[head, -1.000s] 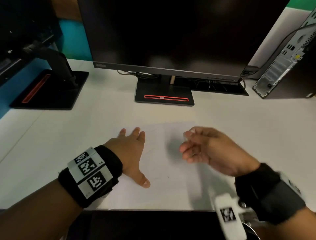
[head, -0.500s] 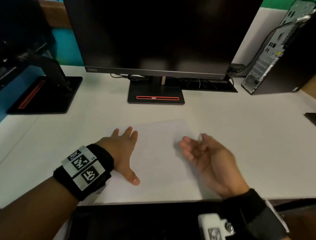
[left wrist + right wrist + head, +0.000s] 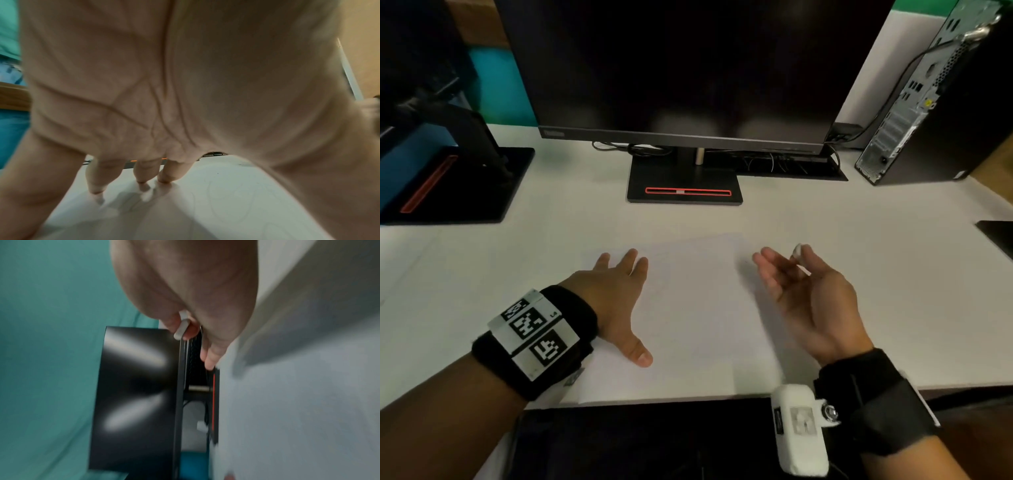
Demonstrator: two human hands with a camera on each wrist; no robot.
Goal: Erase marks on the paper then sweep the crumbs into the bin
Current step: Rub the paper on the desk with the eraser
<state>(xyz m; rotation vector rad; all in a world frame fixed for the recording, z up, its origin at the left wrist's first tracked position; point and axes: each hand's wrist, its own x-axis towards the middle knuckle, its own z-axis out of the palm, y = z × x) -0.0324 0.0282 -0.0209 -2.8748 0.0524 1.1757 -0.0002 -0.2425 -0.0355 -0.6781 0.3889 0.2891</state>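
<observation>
A white sheet of paper (image 3: 698,308) lies on the white desk (image 3: 876,274) near its front edge, with faint pencil traces (image 3: 236,203) showing in the left wrist view. My left hand (image 3: 616,294) lies flat on the sheet's left part, fingers (image 3: 141,172) spread and pressing down. My right hand (image 3: 804,291) hovers over the sheet's right edge with its palm turned inward. Its thumb and index finger pinch a small white eraser (image 3: 798,251), also seen as the eraser (image 3: 180,330) in the right wrist view. The other fingers are stretched out. No bin is in view.
A dark monitor (image 3: 681,68) on a black stand base (image 3: 685,185) stands behind the paper. A second monitor stand (image 3: 458,185) sits far left. A computer tower (image 3: 935,102) stands back right, and a dark flat object (image 3: 996,236) lies at the right edge.
My right hand has lifted from the paper, rolled its palm inward and drifted right with the eraser. The left hand has stayed flat on the sheet.
</observation>
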